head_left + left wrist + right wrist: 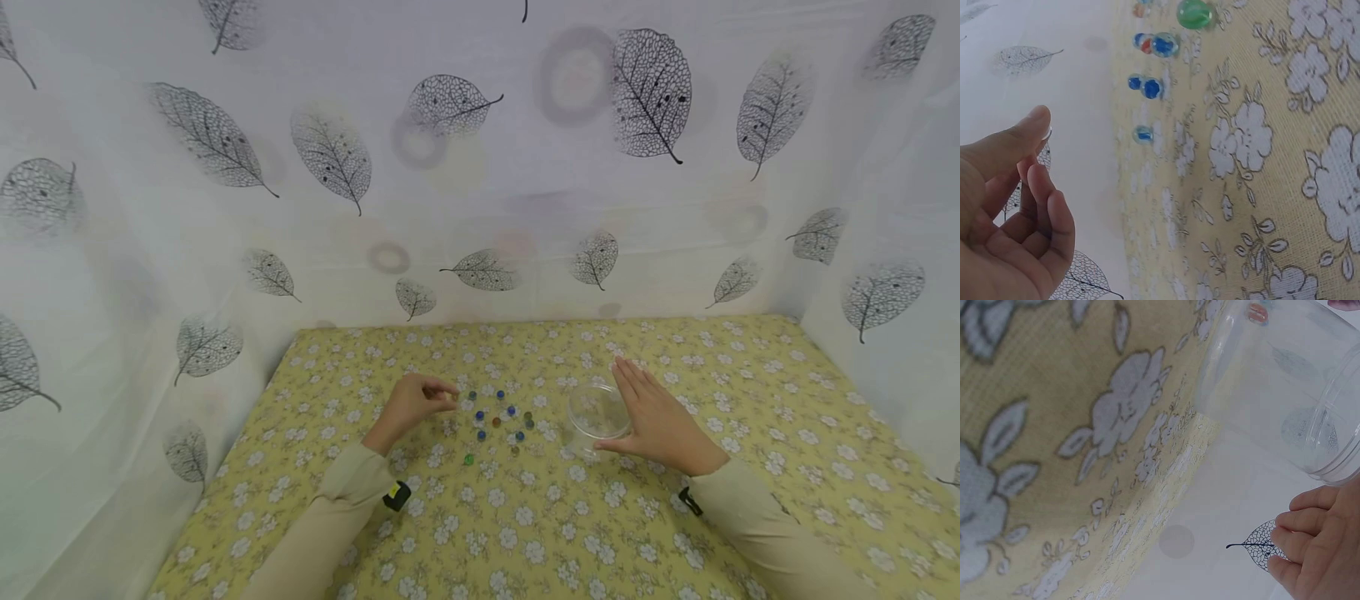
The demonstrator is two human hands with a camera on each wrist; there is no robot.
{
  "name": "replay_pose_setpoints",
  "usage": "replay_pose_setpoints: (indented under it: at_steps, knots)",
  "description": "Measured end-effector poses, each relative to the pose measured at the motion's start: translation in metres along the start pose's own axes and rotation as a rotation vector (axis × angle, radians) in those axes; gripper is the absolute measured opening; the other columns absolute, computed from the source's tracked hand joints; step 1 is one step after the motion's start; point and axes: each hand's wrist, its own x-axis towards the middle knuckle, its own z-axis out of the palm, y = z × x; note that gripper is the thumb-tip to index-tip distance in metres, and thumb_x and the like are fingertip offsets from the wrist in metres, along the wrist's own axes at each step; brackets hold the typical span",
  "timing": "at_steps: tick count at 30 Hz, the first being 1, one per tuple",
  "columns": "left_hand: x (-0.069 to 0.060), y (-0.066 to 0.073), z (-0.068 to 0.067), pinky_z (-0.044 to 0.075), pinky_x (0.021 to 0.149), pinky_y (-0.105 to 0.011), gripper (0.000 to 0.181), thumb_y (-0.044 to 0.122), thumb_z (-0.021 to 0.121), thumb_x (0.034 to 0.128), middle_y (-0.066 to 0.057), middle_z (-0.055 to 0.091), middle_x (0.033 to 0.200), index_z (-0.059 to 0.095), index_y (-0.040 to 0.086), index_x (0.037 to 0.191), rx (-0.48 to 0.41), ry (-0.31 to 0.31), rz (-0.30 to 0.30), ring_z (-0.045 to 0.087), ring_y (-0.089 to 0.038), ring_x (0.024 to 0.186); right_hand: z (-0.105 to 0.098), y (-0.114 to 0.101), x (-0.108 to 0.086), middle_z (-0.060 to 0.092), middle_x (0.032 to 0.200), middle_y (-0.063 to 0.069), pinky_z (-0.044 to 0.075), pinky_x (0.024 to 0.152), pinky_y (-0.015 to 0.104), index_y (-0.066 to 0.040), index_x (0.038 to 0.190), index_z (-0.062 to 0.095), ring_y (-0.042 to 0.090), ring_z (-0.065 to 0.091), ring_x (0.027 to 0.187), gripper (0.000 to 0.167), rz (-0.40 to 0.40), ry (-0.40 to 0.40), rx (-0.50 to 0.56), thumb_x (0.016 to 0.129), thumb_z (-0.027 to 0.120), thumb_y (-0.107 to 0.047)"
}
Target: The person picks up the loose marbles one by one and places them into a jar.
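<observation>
My left hand is just above the cloth, left of several loose glass marbles. Its thumb and index finger pinch a small clear, shiny marble, mostly hidden by the fingertips. A transparent round jar stands open-topped on the right. Around its right side is my right hand, thumb at the near side and straight fingers at the far side. In the right wrist view the fingers lie close to the jar's rim; firm contact is unclear.
A yellow flowered cloth covers the table. White leaf-print sheets rise at the back and both sides. One green marble lies nearest the front. A reddish marble shows through the jar's wall; whether inside or behind, I cannot tell.
</observation>
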Motion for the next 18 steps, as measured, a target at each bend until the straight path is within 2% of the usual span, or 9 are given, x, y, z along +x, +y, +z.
replay_pose_setpoints:
  at_steps: [6, 11, 18]
  knots:
    - [-0.007, 0.008, -0.002, 0.048, 0.061, -0.026, 0.020, 0.015, 0.074, 0.0803, -0.002, 0.065, 0.076, 0.074, 0.006, 0.099, -0.007, -0.003, 0.024, 0.062, -0.033, 0.079, 0.001, 0.000, -0.001, 0.014, 0.155, 0.025, 0.014, 0.118, 0.046, 0.006, 0.148, 0.017, 0.042, 0.021, 0.141, 0.118, 0.000, 0.000, 0.004, 0.071, 0.061, -0.072]
    - [-0.013, 0.015, -0.003, 0.049, 0.063, -0.026, 0.018, 0.014, 0.074, 0.0807, -0.002, 0.065, 0.075, 0.074, 0.007, 0.097, -0.017, 0.009, 0.051, 0.062, -0.034, 0.079, 0.001, 0.000, 0.000, 0.015, 0.154, 0.025, 0.020, 0.115, 0.050, 0.007, 0.147, 0.019, 0.042, 0.022, 0.141, 0.118, 0.000, 0.001, 0.000, 0.071, 0.062, -0.072]
    - [-0.018, 0.023, -0.004, 0.051, 0.065, -0.024, 0.017, 0.017, 0.075, 0.0794, -0.001, 0.068, 0.077, 0.075, 0.012, 0.096, -0.034, 0.026, 0.048, 0.064, -0.032, 0.081, 0.000, -0.001, 0.001, 0.017, 0.154, 0.026, 0.022, 0.113, 0.054, 0.007, 0.147, 0.017, 0.042, 0.022, 0.140, 0.118, -0.002, -0.001, -0.008, 0.071, 0.065, -0.068]
